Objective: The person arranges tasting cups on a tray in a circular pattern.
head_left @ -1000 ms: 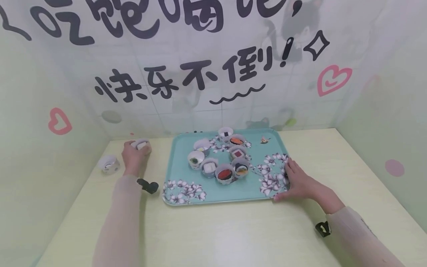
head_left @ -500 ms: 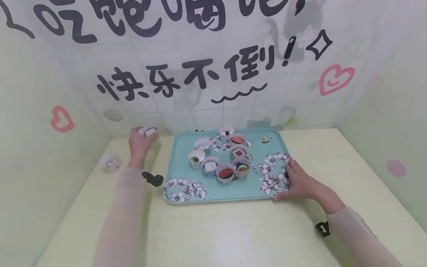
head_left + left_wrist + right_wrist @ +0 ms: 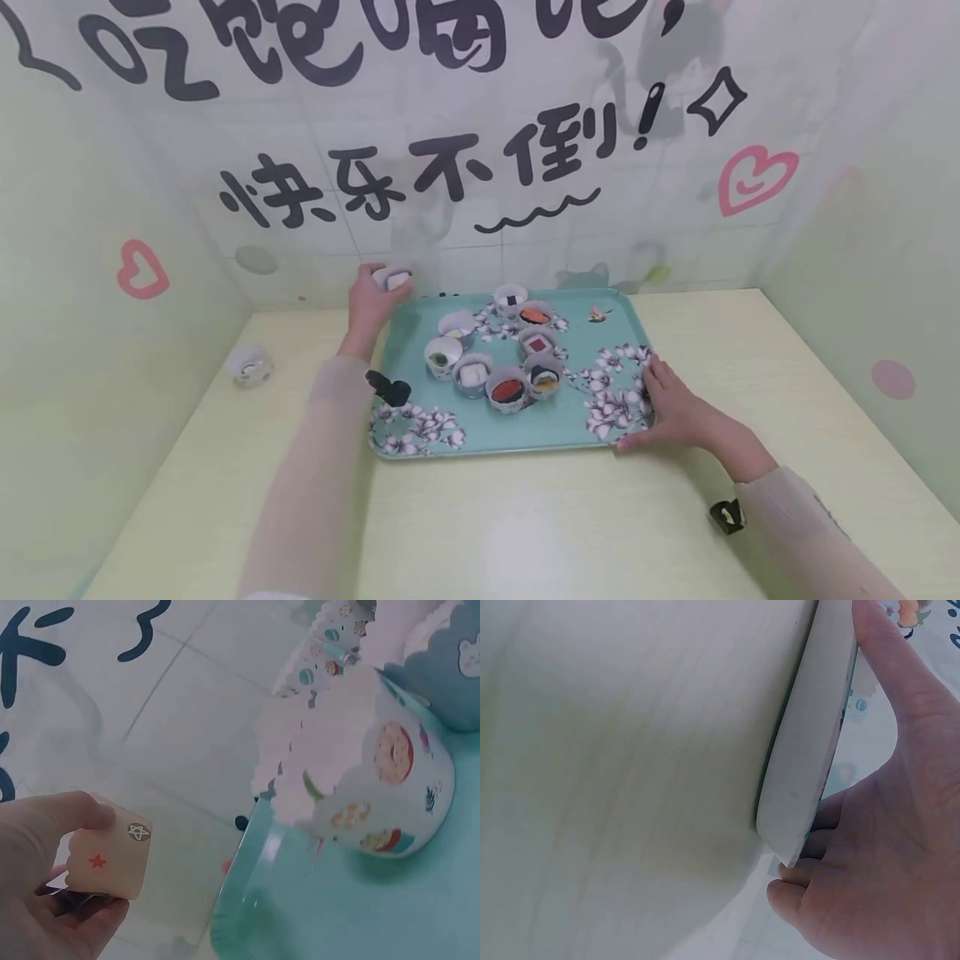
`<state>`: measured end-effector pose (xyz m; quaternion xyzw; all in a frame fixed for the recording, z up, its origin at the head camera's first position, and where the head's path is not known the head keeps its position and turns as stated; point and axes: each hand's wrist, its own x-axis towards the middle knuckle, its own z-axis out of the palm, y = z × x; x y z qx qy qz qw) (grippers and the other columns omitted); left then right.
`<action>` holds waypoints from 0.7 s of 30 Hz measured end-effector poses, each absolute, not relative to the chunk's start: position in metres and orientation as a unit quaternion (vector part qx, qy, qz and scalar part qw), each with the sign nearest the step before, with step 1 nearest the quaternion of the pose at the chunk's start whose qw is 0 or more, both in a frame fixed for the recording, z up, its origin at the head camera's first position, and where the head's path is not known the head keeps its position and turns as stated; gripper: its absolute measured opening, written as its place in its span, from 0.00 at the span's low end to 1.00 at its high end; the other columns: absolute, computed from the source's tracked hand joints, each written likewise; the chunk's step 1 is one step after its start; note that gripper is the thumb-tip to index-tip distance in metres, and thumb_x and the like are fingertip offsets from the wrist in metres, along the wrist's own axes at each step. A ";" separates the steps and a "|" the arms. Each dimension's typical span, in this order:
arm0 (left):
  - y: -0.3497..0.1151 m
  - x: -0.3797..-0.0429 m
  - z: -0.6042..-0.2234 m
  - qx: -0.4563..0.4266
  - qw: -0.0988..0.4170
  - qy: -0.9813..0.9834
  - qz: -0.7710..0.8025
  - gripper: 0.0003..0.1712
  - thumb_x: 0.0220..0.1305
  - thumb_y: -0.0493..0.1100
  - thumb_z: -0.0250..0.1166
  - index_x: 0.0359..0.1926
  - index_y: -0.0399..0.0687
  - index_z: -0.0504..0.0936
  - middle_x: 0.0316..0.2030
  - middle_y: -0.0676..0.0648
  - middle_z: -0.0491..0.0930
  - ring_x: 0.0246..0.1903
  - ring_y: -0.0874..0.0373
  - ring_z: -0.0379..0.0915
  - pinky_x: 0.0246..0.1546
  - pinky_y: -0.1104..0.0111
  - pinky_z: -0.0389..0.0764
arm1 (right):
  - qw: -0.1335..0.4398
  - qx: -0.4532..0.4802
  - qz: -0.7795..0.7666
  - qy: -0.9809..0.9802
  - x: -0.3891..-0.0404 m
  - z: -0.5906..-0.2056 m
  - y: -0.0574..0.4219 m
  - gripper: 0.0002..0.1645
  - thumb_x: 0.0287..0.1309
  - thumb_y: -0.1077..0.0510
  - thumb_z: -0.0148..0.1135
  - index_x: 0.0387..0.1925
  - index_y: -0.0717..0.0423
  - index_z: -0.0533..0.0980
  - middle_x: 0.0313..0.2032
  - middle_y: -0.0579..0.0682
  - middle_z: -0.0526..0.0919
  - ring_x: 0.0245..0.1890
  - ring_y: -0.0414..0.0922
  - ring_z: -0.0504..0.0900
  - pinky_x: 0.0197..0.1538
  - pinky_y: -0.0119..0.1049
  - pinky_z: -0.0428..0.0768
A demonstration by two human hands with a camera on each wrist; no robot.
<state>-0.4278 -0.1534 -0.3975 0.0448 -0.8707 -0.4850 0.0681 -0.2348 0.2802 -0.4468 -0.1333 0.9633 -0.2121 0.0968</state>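
Note:
In the head view, my left hand grips a small paper baking cup with a white piece in it, raised by the back left corner of the teal flowered tray. The left wrist view shows thumb and fingers around that cup, which is tan with star prints. Several similar cups stand in a ring on the tray, among them one with a red-topped piece and one with an orange-topped piece. My right hand holds the tray's front right corner, thumb at the front rim, fingers along the right rim.
One more paper cup stands on the pale wooden table at the left. Behind the table rises a white wall with dark lettering, and side walls close off left and right.
My left hand has lifted the paper cup from the left part of the table and carried it right, to the tray's back left corner. The right hand stays at the tray.

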 end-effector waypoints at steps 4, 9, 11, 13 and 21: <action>-0.129 -0.431 -0.400 0.009 0.061 -0.877 -0.477 0.40 0.60 0.47 0.69 0.67 0.38 0.62 0.63 0.32 0.72 0.60 0.39 0.71 0.63 0.49 0.74 | 0.100 -0.130 -0.211 0.964 -0.235 -0.447 0.281 0.83 0.37 0.33 0.79 0.70 0.85 0.41 0.72 0.82 0.35 0.74 0.76 0.38 0.73 0.69 0.48; -0.101 -0.433 -0.404 -0.021 0.049 -0.887 -0.459 0.39 0.59 0.47 0.69 0.67 0.38 0.63 0.61 0.32 0.74 0.58 0.39 0.72 0.63 0.51 0.74 | 0.103 -0.127 -0.212 0.964 -0.235 -0.446 0.280 0.84 0.37 0.31 0.78 0.71 0.83 0.41 0.73 0.81 0.34 0.74 0.75 0.37 0.74 0.69 0.48; -0.090 -0.433 -0.405 -0.025 0.040 -0.891 -0.451 0.40 0.59 0.48 0.69 0.67 0.39 0.64 0.61 0.33 0.74 0.59 0.40 0.72 0.64 0.52 0.74 | 0.103 -0.126 -0.212 0.964 -0.235 -0.446 0.280 0.85 0.37 0.31 0.78 0.71 0.83 0.41 0.73 0.81 0.34 0.74 0.75 0.37 0.74 0.68 0.49; -0.081 -0.433 -0.406 -0.026 0.028 -0.895 -0.444 0.39 0.60 0.49 0.69 0.67 0.40 0.64 0.62 0.34 0.73 0.61 0.41 0.71 0.66 0.52 0.73 | 0.101 -0.125 -0.213 0.964 -0.235 -0.446 0.280 0.85 0.37 0.31 0.78 0.71 0.83 0.41 0.73 0.81 0.34 0.74 0.75 0.37 0.74 0.68 0.49; -0.058 -0.434 -0.415 -0.002 -0.014 -0.906 -0.422 0.38 0.62 0.51 0.70 0.66 0.43 0.64 0.64 0.38 0.72 0.63 0.43 0.69 0.66 0.53 0.73 | 0.098 -0.127 -0.214 0.963 -0.235 -0.447 0.280 0.84 0.37 0.32 0.79 0.71 0.83 0.41 0.73 0.81 0.34 0.74 0.75 0.37 0.74 0.68 0.49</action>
